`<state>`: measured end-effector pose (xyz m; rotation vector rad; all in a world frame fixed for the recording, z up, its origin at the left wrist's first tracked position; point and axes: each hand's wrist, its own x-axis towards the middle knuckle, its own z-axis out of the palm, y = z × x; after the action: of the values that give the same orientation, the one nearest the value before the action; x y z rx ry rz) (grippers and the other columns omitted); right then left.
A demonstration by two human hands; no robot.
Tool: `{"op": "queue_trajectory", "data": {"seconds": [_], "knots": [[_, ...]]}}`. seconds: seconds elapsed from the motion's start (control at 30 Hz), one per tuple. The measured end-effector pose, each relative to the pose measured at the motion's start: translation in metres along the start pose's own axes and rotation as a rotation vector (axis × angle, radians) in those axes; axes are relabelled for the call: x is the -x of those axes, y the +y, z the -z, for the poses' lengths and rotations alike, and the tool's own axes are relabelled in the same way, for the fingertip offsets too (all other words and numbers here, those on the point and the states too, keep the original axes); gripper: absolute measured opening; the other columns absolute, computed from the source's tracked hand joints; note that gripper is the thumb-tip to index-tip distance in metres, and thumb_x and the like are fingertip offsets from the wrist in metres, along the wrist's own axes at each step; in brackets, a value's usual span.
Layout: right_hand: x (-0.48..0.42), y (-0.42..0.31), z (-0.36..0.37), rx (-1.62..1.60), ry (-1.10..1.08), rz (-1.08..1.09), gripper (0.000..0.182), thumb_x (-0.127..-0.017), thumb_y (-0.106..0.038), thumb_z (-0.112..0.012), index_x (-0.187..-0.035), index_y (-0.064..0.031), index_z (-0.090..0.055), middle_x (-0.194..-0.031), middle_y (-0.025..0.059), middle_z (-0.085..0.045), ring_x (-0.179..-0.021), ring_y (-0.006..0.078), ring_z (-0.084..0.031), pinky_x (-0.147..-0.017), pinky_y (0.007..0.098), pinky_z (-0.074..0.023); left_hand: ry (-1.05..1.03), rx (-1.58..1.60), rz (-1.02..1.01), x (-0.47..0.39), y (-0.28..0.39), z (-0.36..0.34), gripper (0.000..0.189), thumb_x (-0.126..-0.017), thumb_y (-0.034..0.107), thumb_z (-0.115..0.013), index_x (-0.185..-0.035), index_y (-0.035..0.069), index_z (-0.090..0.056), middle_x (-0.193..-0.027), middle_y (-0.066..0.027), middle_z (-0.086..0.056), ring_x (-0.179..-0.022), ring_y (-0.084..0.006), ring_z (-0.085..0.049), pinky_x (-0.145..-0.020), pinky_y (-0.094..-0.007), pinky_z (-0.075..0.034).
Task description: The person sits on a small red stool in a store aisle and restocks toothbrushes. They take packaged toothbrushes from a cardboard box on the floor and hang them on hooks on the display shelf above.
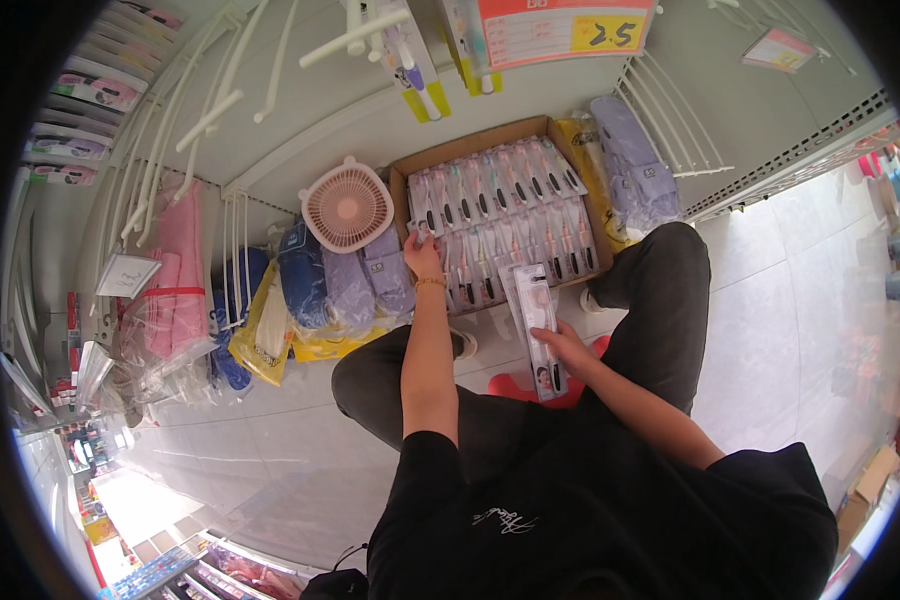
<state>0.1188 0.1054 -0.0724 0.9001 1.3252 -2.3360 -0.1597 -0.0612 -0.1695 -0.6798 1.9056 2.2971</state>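
A cardboard box (399,196) between my knees and the shelf holds rows of packaged toothbrushes (501,184), pink, green and black through clear blister packs. At the box's left side, my left hand (423,255) touches the end of a pack there; whether its fingers are closed on it I cannot tell. Nearer to me, my right hand (562,346) holds a few toothbrush packs (538,300) upright in front of the box's near edge. The topmost shows a pink brush head and a black handle end.
A pink round-grille basket (347,204) stands left of the box, above bagged lilac slippers (390,279). More lilac slippers (634,161) lean at the right. White display hooks (217,120) and a price sign (566,34) jut overhead. Beneath me is a red stool (506,386).
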Motion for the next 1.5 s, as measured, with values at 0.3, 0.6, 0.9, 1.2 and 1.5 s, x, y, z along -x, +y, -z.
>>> {"op": "queue_trajectory", "data": {"seconds": [0.3,0.6,0.9,1.2,1.5], "knots": [[0.006,-0.003,-0.001,0.015,0.039,0.005,0.045,-0.080,-0.020,-0.062,-0.118,-0.0004,-0.048,-0.105,0.0076,-0.058,-0.094,0.0165,-0.054,-0.083,0.0293,-0.0415,-0.002,-0.036,0.017,0.007,0.006,0.001,0.038,-0.079,0.005,-0.059,-0.115,0.003,-0.046,-0.076,-0.0055,-0.054,-0.055,-0.0120,-0.051,-0.041,-0.0251,-0.039],[-0.002,0.003,0.004,0.062,0.078,0.052,0.042,-0.079,-0.026,-0.063,-0.110,0.0020,-0.052,-0.096,0.0084,-0.060,-0.085,0.0152,-0.056,-0.075,0.0285,-0.0439,0.005,-0.223,-0.088,0.052,0.001,0.006,0.031,-0.081,0.011,-0.058,-0.107,0.000,-0.044,-0.071,-0.0081,-0.053,-0.055,-0.0141,-0.052,-0.049,-0.0273,-0.043],[0.000,-0.009,0.000,-0.291,0.123,0.173,0.038,-0.080,-0.024,-0.061,-0.105,0.0044,-0.053,-0.092,0.0089,-0.060,-0.080,0.0160,-0.057,-0.072,0.0291,-0.0449,-0.551,-0.579,-0.253,0.238,-0.010,-0.006,0.033,-0.088,0.021,-0.049,-0.110,-0.004,-0.045,-0.081,-0.0128,-0.058,-0.072,-0.0173,-0.056,-0.064,-0.0284,-0.045],[0.001,-0.021,-0.007,-0.022,0.154,0.222,0.034,-0.081,-0.026,-0.061,-0.101,0.0020,-0.056,-0.089,0.0065,-0.060,-0.076,0.0135,-0.057,-0.068,0.0275,-0.0454,-0.562,-0.348,0.176,0.266,0.005,0.018,0.023,-0.091,0.015,-0.044,-0.105,0.000,-0.053,-0.082,-0.0034,-0.058,-0.070,-0.0075,-0.051,-0.063,-0.0223,-0.041],[-0.002,-0.015,-0.006,-0.077,0.114,0.207,0.033,-0.081,-0.027,-0.062,-0.099,0.0007,-0.059,-0.087,0.0052,-0.062,-0.077,0.0114,-0.057,-0.068,0.0263,-0.0448,-0.328,-0.329,-0.119,0.258,0.050,0.024,0.021,-0.085,0.004,-0.051,-0.106,-0.001,-0.053,-0.077,0.0000,-0.056,-0.066,-0.0060,-0.048,-0.058,-0.0199,-0.039]]}}
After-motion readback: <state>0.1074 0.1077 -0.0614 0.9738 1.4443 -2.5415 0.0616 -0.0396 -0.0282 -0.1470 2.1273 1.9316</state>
